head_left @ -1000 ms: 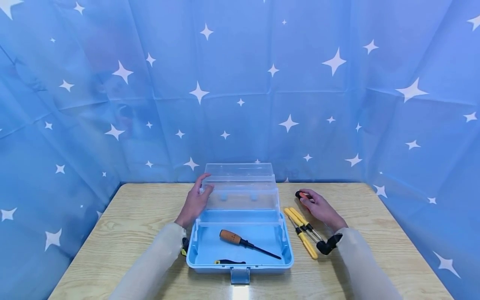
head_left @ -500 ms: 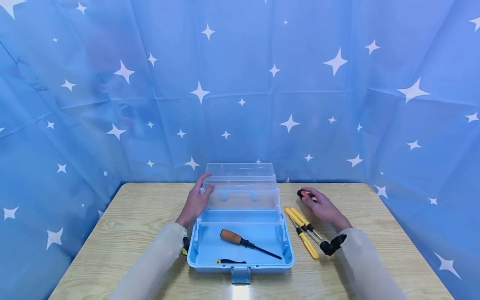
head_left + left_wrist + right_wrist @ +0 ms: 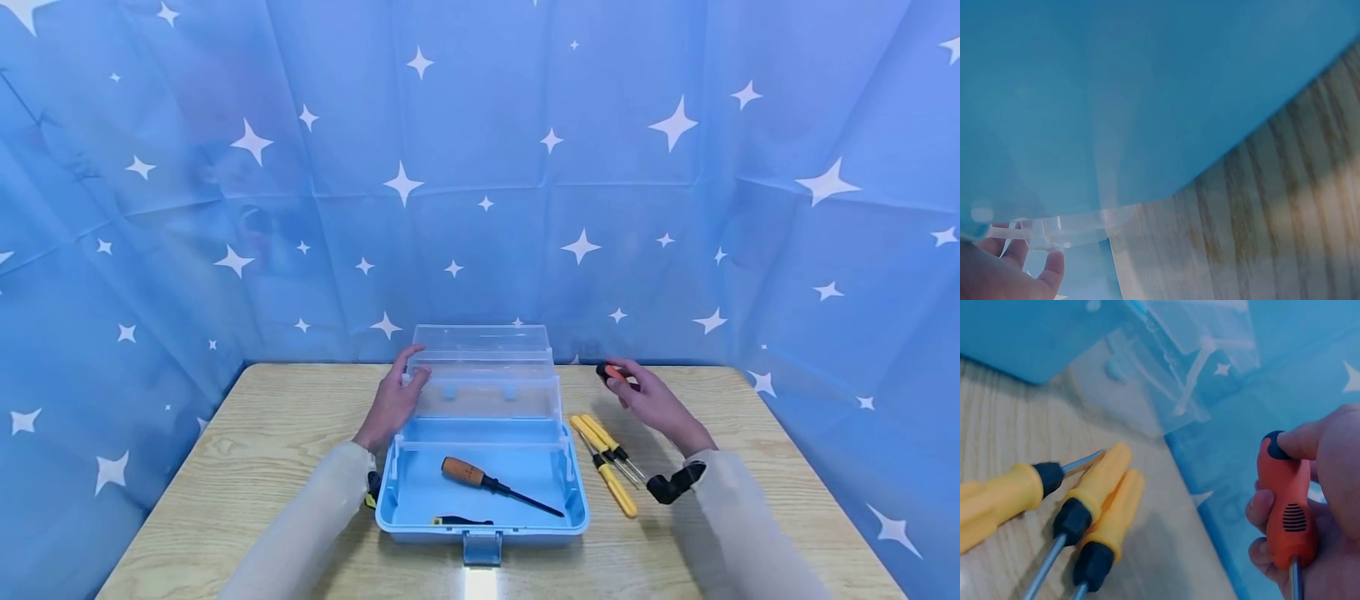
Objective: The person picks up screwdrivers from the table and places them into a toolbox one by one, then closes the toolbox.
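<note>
My right hand (image 3: 660, 408) grips an orange-handled screwdriver (image 3: 1288, 506), fingers round the handle and thumb on its black end. Its metal shaft points back toward the wrist in the right wrist view. In the head view it is above the table right of a light-blue toolbox (image 3: 483, 533). The toolbox's clear lid (image 3: 487, 398) stands raised at the back. My left hand (image 3: 388, 407) holds the lid's left edge, thumb in front, fingers reaching behind. Inside the box lie a brown-handled screwdriver (image 3: 463, 472) and a small black-and-yellow tool (image 3: 462, 521).
Several yellow-handled screwdrivers (image 3: 617, 490) lie on the wooden table (image 3: 285, 433) just right of the toolbox. A blue curtain with white stars (image 3: 480, 167) hangs behind the table and along both sides.
My right hand has lifted the orange screwdriver off the table, moving slightly up and right. The left hand has stayed at the lid.
</note>
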Demonstrator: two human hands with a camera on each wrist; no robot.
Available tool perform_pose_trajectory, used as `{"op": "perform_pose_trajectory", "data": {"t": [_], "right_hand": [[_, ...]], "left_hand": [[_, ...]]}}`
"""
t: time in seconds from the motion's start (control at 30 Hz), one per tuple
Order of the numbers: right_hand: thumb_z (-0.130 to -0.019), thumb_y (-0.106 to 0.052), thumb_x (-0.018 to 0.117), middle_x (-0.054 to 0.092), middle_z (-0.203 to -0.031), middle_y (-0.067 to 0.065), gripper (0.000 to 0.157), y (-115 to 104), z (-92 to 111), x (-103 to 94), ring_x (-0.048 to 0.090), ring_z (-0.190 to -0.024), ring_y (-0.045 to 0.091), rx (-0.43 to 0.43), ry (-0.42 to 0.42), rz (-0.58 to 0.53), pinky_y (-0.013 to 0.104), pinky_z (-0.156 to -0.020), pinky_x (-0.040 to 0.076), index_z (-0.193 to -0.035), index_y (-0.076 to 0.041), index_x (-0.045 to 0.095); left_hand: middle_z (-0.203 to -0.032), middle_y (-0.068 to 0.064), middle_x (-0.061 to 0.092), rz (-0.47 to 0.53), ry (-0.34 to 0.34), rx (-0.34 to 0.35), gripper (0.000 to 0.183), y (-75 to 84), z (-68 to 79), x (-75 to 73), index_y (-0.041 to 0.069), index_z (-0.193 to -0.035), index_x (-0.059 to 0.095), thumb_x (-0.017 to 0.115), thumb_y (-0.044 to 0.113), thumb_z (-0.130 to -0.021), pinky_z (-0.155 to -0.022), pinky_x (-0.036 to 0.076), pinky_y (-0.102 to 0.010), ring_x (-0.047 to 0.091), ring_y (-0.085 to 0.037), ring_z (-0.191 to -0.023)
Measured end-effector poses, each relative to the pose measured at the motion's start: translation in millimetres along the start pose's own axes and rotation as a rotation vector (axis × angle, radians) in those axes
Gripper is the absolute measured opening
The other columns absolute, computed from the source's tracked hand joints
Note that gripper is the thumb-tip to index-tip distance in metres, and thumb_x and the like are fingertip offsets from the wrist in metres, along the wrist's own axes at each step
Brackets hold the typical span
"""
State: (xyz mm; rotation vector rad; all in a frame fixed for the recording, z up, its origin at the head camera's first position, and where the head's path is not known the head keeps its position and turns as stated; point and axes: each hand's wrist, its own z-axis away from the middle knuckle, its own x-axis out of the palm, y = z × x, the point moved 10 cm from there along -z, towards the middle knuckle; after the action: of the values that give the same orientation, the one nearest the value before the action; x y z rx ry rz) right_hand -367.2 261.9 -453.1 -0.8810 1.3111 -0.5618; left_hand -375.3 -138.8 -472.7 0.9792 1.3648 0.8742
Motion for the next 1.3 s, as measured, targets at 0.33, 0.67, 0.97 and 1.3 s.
{"op": "perform_pose_trajectory", "data": {"t": [0.33,0.67,0.97,1.3], "right_hand": [[-0.104,-0.041,0.048,0.049,-0.124,0.016,0.055,-26,2,-5.9,0.051,-0.074,0.023,-0.036,0.012,0.005,0.030,-0.053,0.038,-0.151,-0.016,0.036],[-0.105,-0.033,0.049,0.052,-0.116,0.016,0.048,-53,5,-5.8,0.052,-0.079,0.028,-0.103,0.004,-0.019,0.031,-0.056,0.040,-0.150,-0.018,0.039],[-0.104,-0.035,0.052,0.053,-0.114,0.018,0.050,-71,9,-3.9,0.053,-0.080,0.028,-0.127,-0.003,0.003,0.031,-0.058,0.043,-0.149,-0.019,0.040],[-0.104,-0.027,0.052,0.055,-0.113,0.016,0.046,-95,16,1.1,0.053,-0.075,0.025,-0.204,-0.031,0.013,0.031,-0.057,0.044,-0.148,-0.017,0.042]], "left_hand": [[-0.160,-0.007,0.032,-0.012,0.003,0.010,0.048,0.3,-0.2,-0.1,0.047,-0.145,0.034,0.045,0.057,-0.100,-0.109,0.032,-0.067,0.036,-0.038,-0.143],[-0.159,-0.008,0.033,-0.001,0.000,0.035,0.048,0.6,-1.4,1.2,0.045,-0.145,0.036,0.046,0.057,-0.100,-0.110,0.031,-0.067,0.037,-0.037,-0.142],[-0.159,-0.005,0.033,-0.001,0.002,0.025,0.050,-0.1,-1.1,0.2,0.048,-0.144,0.036,0.046,0.063,-0.097,-0.110,0.031,-0.066,0.037,-0.036,-0.142],[-0.161,-0.003,0.029,-0.013,0.004,0.020,0.054,-0.5,-0.8,0.5,0.048,-0.144,0.035,0.044,0.068,-0.095,-0.111,0.030,-0.067,0.033,-0.037,-0.144]]}}
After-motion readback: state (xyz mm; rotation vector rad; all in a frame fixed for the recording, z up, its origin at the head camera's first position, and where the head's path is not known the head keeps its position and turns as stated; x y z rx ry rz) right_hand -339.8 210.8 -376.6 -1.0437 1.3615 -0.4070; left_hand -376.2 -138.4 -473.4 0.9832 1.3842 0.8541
